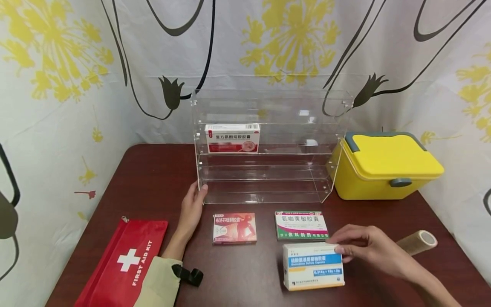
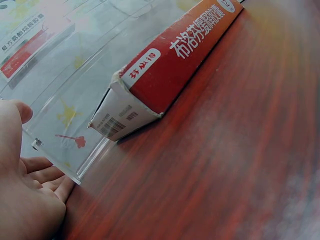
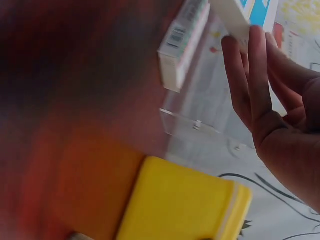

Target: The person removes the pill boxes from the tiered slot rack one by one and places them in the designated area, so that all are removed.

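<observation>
My left hand point(image 1: 193, 207) grips the lower left side panel of a clear acrylic display rack point(image 1: 264, 198), its thumb and fingers on either side of the panel. The right hand point(image 1: 370, 247) pinches a white and blue medicine box point(image 1: 314, 269) at its upper right end, tilted with its printed front showing. Behind that lies a green and white medicine box point(image 1: 301, 226), partly overlapped by the held one. A red-orange medicine box point(image 1: 235, 229) lies before the rack, right of the left hand. On a rack shelf stands a white and red medicine box point(image 1: 233, 141).
A red first aid pouch point(image 1: 126, 260) lies at the left beside the left forearm. To the rack's right stands a yellow lidded case point(image 1: 387, 170) with a grey handle. A tan cylinder point(image 1: 420, 241) lies behind the right wrist. A patterned curtain point(image 1: 245, 55) surrounds the dark wooden table point(image 1: 153, 179).
</observation>
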A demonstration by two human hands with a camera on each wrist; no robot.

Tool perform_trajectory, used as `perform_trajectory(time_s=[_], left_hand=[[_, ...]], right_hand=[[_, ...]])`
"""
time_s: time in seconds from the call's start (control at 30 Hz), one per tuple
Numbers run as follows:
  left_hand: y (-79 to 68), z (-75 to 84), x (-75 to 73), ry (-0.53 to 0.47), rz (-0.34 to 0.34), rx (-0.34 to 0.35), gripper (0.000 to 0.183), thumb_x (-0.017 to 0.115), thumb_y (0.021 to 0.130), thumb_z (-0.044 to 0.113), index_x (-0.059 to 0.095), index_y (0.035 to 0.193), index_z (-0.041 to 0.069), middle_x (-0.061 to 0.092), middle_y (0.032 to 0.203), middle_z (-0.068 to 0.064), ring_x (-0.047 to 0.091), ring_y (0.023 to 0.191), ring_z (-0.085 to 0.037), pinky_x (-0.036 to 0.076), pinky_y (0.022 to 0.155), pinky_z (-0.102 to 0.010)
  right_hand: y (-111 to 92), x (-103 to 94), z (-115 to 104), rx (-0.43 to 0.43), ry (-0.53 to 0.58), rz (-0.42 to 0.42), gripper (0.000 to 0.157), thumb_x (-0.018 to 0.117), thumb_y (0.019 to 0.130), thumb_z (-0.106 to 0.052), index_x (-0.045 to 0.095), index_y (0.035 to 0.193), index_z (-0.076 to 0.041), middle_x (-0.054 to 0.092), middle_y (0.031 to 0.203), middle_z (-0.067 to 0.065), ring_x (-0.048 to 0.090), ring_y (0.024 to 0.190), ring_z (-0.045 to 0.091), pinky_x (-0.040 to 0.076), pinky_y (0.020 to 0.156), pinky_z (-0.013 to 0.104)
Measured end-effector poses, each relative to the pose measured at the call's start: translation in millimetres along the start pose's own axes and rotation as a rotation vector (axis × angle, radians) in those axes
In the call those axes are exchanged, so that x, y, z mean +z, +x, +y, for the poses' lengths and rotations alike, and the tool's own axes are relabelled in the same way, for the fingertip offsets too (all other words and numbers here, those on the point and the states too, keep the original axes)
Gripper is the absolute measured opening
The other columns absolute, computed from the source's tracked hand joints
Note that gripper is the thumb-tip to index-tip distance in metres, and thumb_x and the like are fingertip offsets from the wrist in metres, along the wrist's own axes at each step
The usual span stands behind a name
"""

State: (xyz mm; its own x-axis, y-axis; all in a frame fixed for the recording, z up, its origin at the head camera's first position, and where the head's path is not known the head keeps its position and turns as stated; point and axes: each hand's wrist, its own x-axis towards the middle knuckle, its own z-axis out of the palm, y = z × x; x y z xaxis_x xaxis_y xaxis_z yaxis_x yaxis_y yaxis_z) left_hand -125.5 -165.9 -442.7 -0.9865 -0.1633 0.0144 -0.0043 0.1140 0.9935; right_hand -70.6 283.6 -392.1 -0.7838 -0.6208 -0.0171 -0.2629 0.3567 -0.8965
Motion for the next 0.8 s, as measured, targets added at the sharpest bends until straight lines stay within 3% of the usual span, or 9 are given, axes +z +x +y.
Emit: perform_trajectory(time_s=[0.2,0.43,0.67,0.8], left_hand=[[0.8,0.3,0.7,0.001,0.003,0.003,0.047,0.052,0.103,0.027,0.044,0.144,0.005,0.053,0.137,-0.022,0.052,0.121,-0.025,0.04,0.099,-0.043],[1.0,0.2,0.9,0.006,0.009,0.008,0.047,0.051,0.103,0.027,0.044,0.144,0.004,0.052,0.137,-0.023,0.051,0.123,-0.025,0.04,0.1,-0.043],[1.0,-0.4,0.3,0.001,0.002,0.014,0.047,0.051,0.104,0.026,0.044,0.144,0.004,0.051,0.138,-0.023,0.05,0.125,-0.024,0.039,0.102,-0.043],[0.6,-0.3,-0.1,0.001,0.004,0.017,0.046,0.051,0.103,0.026,0.044,0.143,0.004,0.052,0.137,-0.023,0.05,0.124,-0.025,0.039,0.101,-0.043]], right_hand=[[-3.0,4.4,11.8,0.156,0.078,-0.101,0.022,0.064,0.096,-0.013,0.072,0.115,-0.008,0.065,0.111,0.014,0.065,0.088,0.017,0.057,0.065,0.041],[-0.1,10.6,24.4,0.166,0.104,-0.084,0.021,0.064,0.096,-0.013,0.072,0.114,-0.005,0.065,0.109,0.017,0.068,0.084,0.02,0.056,0.065,0.042],[0.8,11.4,29.7,0.218,-0.07,-0.038,0.018,0.067,0.094,-0.026,0.075,0.108,-0.017,0.07,0.102,0.002,0.065,0.076,0.013,0.055,0.062,0.033],[1.4,11.7,30.2,0.247,-0.102,-0.02,0.018,0.069,0.093,-0.029,0.075,0.106,-0.019,0.072,0.096,-0.002,0.064,0.074,0.012,0.053,0.062,0.03]])
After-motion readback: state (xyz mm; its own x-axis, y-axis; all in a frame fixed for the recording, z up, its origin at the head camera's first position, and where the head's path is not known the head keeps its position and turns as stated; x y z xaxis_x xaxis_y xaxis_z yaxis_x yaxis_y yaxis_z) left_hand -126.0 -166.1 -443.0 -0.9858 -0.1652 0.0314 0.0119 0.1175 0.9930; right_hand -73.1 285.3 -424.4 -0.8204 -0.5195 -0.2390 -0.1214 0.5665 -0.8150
